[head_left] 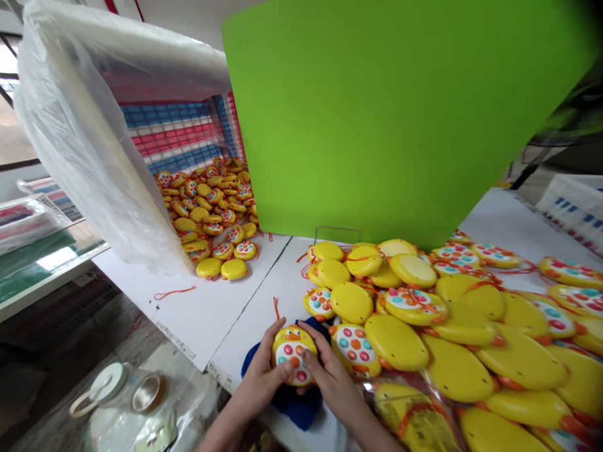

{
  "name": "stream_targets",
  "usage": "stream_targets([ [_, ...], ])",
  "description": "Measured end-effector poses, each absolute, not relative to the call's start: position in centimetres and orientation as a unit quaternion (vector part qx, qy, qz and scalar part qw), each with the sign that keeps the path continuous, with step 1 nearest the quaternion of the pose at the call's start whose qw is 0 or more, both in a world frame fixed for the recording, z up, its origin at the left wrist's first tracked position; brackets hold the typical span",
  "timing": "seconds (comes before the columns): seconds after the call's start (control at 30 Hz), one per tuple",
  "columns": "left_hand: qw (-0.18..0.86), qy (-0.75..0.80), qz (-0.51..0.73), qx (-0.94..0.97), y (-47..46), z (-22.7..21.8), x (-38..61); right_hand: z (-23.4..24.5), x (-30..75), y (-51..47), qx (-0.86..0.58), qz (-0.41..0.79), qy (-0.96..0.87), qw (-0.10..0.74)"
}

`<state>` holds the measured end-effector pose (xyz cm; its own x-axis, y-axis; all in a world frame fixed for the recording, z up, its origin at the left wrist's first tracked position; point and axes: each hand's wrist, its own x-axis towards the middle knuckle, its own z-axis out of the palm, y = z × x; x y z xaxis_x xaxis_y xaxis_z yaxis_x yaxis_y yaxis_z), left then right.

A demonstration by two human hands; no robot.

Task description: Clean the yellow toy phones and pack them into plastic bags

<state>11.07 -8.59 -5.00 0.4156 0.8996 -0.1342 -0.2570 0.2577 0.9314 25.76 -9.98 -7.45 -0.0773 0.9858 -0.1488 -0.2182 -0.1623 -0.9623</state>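
Between both hands is a yellow duck-shaped toy [292, 353], face up, with coloured round buttons on its white belly and an orange cord loop at its top. My left hand [267, 362] grips its left side, the thumb on the buttons. My right hand [326, 357] clasps the right side, its thumb also on the belly. Beneath the hands a dark blue cloth [300, 407] lies at the table's edge. Just right of my right hand, another duck toy [356, 349] rests button side up against a large heap of similar yellow toys [455, 316].
A big green panel [376, 111] stands upright behind the heap. At the left, a bin lined with clear plastic [101, 141] spills more duck toys [209, 203] onto the white table [225, 294]. A lidded jug [109, 383] and a metal cup [148, 393] sit low at the left.
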Motion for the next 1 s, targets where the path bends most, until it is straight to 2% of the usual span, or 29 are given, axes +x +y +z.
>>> stream_targets([
  [0.17,0.671,0.416,0.445,0.423,-8.5,-5.0,11.5,-7.2,26.3,-10.1,-0.467,0.555,-0.472,0.501],
  [0.33,0.608,0.44,0.434,0.499,-7.3,-4.3,11.9,-7.5,26.4,-9.8,-0.474,0.541,-0.464,0.518],
  [0.53,0.357,0.478,0.47,0.651,-2.3,-3.8,12.9,-9.3,25.6,-9.7,-0.435,0.618,-0.399,0.519],
  [0.7,0.287,0.408,0.39,0.774,2.6,-3.6,13.0,-10.2,25.8,-9.4,-0.433,0.623,-0.407,0.51],
  [0.83,0.153,0.529,0.339,0.763,7.3,-3.8,10.2,-10.0,26.2,-9.1,-0.414,0.636,-0.438,0.482],
  [1.0,0.125,0.628,0.356,0.68,10.7,-5.3,5.3,-10.0,26.1,-8.9,-0.412,0.643,-0.452,0.461],
])
